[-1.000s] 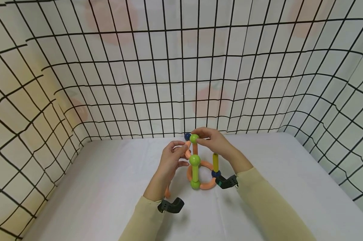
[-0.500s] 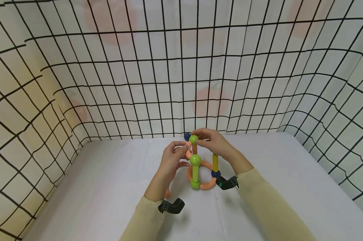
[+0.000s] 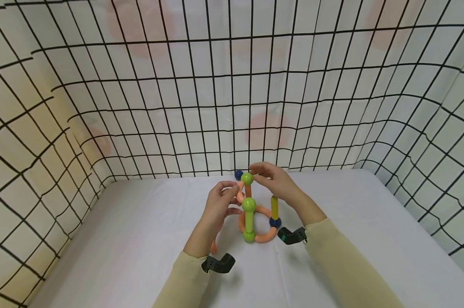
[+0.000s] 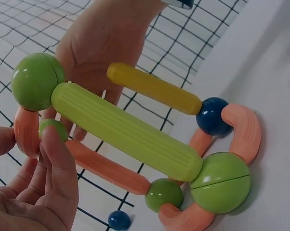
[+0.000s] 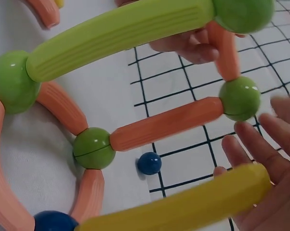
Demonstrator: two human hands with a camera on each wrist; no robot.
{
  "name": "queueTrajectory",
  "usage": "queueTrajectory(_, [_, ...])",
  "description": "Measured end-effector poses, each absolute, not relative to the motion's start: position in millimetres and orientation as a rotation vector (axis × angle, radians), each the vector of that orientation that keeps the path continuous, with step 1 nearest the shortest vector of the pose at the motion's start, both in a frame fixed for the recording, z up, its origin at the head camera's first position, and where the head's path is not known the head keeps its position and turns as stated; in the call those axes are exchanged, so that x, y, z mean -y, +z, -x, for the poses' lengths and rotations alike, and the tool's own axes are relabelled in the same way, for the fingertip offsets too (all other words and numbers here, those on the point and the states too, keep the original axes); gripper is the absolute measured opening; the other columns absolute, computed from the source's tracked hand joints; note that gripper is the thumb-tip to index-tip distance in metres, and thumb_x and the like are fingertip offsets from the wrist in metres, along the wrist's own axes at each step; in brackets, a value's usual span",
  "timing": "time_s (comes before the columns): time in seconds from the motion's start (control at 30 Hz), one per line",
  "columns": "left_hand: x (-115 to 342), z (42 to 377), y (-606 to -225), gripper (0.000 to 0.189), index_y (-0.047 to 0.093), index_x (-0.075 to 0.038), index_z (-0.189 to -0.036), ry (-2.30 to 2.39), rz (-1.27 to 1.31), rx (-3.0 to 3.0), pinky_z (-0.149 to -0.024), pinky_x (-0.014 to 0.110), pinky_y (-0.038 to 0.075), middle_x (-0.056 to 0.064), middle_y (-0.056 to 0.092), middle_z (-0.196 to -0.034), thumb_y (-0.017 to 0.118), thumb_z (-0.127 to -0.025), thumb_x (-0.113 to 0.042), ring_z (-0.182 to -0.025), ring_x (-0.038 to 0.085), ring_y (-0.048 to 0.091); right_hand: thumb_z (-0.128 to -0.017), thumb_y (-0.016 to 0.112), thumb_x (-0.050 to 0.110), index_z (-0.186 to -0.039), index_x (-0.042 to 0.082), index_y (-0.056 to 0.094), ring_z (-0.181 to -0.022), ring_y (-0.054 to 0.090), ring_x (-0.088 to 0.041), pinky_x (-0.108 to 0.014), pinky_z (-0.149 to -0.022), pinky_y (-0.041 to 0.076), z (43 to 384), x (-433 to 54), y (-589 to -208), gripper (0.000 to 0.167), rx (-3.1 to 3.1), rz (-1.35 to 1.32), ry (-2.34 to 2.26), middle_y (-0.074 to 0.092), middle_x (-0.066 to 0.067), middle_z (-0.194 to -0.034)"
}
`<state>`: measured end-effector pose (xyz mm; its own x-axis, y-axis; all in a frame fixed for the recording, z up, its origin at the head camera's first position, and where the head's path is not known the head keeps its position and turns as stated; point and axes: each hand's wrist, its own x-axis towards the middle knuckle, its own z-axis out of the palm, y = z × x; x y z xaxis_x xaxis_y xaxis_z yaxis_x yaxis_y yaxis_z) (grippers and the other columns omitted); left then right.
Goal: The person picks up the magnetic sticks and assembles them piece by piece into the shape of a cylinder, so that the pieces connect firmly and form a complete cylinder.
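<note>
A magnetic stick-and-ball frame stands on a ring of curved orange sticks (image 3: pixel 266 237). From it rise a light green stick (image 3: pixel 249 222), an orange stick (image 5: pixel 169 124) and a yellow stick (image 3: pixel 275 208) on a blue ball (image 3: pixel 275 222). At the top, a curved orange stick (image 4: pixel 27 132) spans the near green ball (image 3: pixel 249 204) and the far green ball (image 3: pixel 247 178). My left hand (image 3: pixel 218 205) pinches this curved stick. My right hand (image 3: pixel 276 182) holds nothing, its fingers extended right beside the far ball, behind the yellow stick in the right wrist view.
A loose blue ball (image 3: pixel 238 175) lies behind the frame, near the foot of the black wire mesh (image 3: pixel 201 141). Another orange stick (image 3: pixel 214 247) lies partly hidden under my left wrist. Mesh walls also rise at both sides of the white-covered table (image 3: pixel 139 239).
My right hand has let go of the far green ball and drawn slightly right. The left hand keeps its pinch on the curved orange stick, nearly still.
</note>
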<state>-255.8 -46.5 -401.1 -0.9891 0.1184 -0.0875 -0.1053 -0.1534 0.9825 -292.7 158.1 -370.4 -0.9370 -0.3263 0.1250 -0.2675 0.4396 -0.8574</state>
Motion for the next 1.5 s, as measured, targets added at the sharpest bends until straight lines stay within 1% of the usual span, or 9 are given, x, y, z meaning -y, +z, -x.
queueTrajectory(0.3, [52.2,258.5,-402.6,0.033,0.057,-0.01,-0.127,2.192,-0.007,-2.077,-0.06,0.028,0.059,0.004,0.064,-0.098,0.058,-0.102,-0.033,-0.075,0.015,0.064,-0.105,0.049,0.017,-0.135,0.014,0.056,-0.12,0.062,-0.028,-0.047,-0.102,0.05,279.2,-188.5,-384.5,0.031,-2.675,0.366,-1.702,0.065,-0.01,-0.131])
queueTrajectory(0.5, [63.2,255.4,-402.3,0.026,0.057,-0.011,-0.127,2.149,-0.009,-2.174,-0.061,0.027,0.057,0.01,0.069,-0.105,0.054,-0.103,-0.022,-0.074,0.016,0.063,-0.104,0.05,0.013,-0.137,0.013,0.055,-0.124,0.061,-0.028,-0.04,-0.101,0.051,264.9,-207.8,-411.7,0.034,-2.646,0.314,-1.645,0.062,-0.01,-0.135])
queueTrajectory(0.63, [72.9,248.2,-413.1,0.024,0.058,-0.011,-0.124,2.032,-0.038,-2.308,-0.065,0.028,0.056,0.011,0.071,-0.104,0.054,-0.1,-0.012,-0.077,0.018,0.063,-0.102,0.048,0.006,-0.138,0.011,0.055,-0.126,0.058,-0.03,-0.045,-0.104,0.049,257.1,-212.9,-430.2,0.037,-2.635,0.299,-1.575,0.059,-0.011,-0.139])
queueTrajectory(0.77, [80.9,238.4,-426.7,0.026,0.058,-0.01,-0.124,1.918,-0.101,-2.445,-0.076,0.03,0.054,0.009,0.07,-0.107,0.056,-0.098,-0.011,-0.084,0.018,0.064,-0.097,0.047,0.0,-0.139,0.011,0.054,-0.126,0.057,-0.032,-0.053,-0.105,0.045,251.9,-212.9,-444.0,0.044,-2.671,0.341,-1.451,0.058,-0.012,-0.14])
queueTrajectory(0.93, [82.5,231.0,-437.3,0.033,0.056,-0.009,-0.127,1.896,-0.192,-2.494,-0.085,0.031,0.05,0.008,0.069,-0.114,0.054,-0.094,-0.005,-0.092,0.019,0.063,-0.091,0.055,0.001,-0.135,0.011,0.057,-0.121,0.058,-0.031,-0.05,-0.103,0.047,246.1,-211.0,-453.7,0.045,-2.685,0.453,-1.372,0.059,-0.012,-0.136])
queueTrajectory(1.03, [80.4,227.7,-443.7,0.037,0.056,-0.008,-0.128,1.853,-0.298,-2.514,-0.089,0.033,0.048,0.009,0.067,-0.118,0.055,-0.092,-0.003,-0.099,0.02,0.062,-0.093,0.064,0.01,-0.133,0.01,0.059,-0.117,0.059,-0.028,-0.043,-0.098,0.05,243.9,-209.9,-458.0,0.04,-2.686,0.501,-1.374,0.06,-0.011,-0.132])
queueTrajectory(1.13, [75.7,223.8,-450.1,0.037,0.055,-0.006,-0.131,1.767,-0.422,-2.508,-0.091,0.034,0.049,0.011,0.064,-0.124,0.06,-0.094,-0.007,-0.106,0.021,0.061,-0.093,0.071,0.019,-0.127,0.011,0.063,-0.11,0.062,-0.023,-0.035,-0.092,0.052,242.3,-208.9,-462.0,0.037,-2.727,0.509,-1.368,0.062,-0.008,-0.124])
queueTrajectory(1.33, [67.7,217.7,-459.0,0.043,0.058,-0.01,-0.13,1.612,-0.517,-2.489,-0.08,0.025,0.053,0.008,0.061,-0.123,0.073,-0.091,-0.022,-0.103,0.019,0.062,-0.092,0.073,0.021,-0.114,0.016,0.069,-0.1,0.064,-0.017,-0.03,-0.084,0.054,239.7,-207.8,-469.2,0.024,-2.816,0.472,-1.36,0.067,-0.003,-0.113])
queueTrajectory(1.5, [60.9,216.6,-462.3,0.041,0.064,-0.009,-0.124,1.512,-0.544,-2.588,-0.072,0.021,0.053,0.009,0.061,-0.116,0.078,-0.088,-0.024,-0.095,0.016,0.062,-0.091,0.074,0.023,-0.113,0.018,0.07,-0.101,0.065,-0.018,-0.029,-0.084,0.054,239.0,-210.5,-472.6,0.024,-2.862,0.473,-1.358,0.069,-0.002,-0.113])
